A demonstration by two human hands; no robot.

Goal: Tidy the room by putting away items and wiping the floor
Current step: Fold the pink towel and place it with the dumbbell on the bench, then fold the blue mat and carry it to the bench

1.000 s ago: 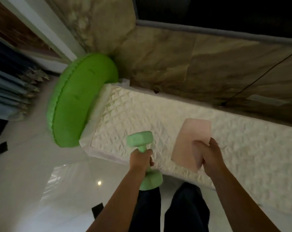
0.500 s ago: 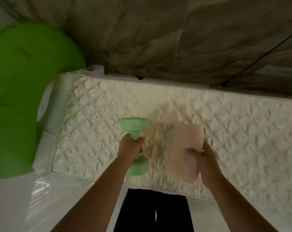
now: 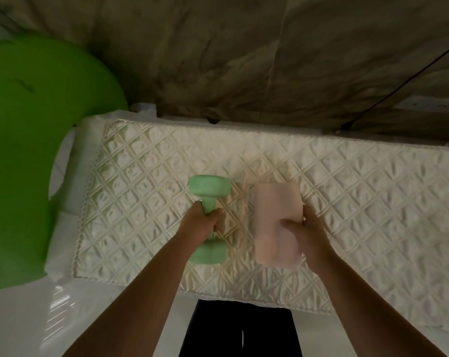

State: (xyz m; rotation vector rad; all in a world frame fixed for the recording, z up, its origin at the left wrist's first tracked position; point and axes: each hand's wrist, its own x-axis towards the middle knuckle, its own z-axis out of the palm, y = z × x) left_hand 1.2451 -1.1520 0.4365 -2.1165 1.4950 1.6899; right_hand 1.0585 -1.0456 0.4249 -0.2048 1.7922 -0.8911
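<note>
A mint dumbbell (image 3: 208, 217) is gripped at its handle by the left hand (image 3: 201, 224), fingers wrapped around it. A folded pink cloth (image 3: 276, 222) is clamped by the right hand (image 3: 309, 235) above the quilted mattress (image 3: 141, 202).

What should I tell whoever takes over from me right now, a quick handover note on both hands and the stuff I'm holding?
Left hand: gripping the green dumbbell by its handle, over the quilted cushion.
Right hand: holding the pink folded cloth, also over the cushion.
Big green round cushion stands at the left end.
Done: both items picked up.
Left: release them here or elsewhere, then wipe the white floor.
</note>
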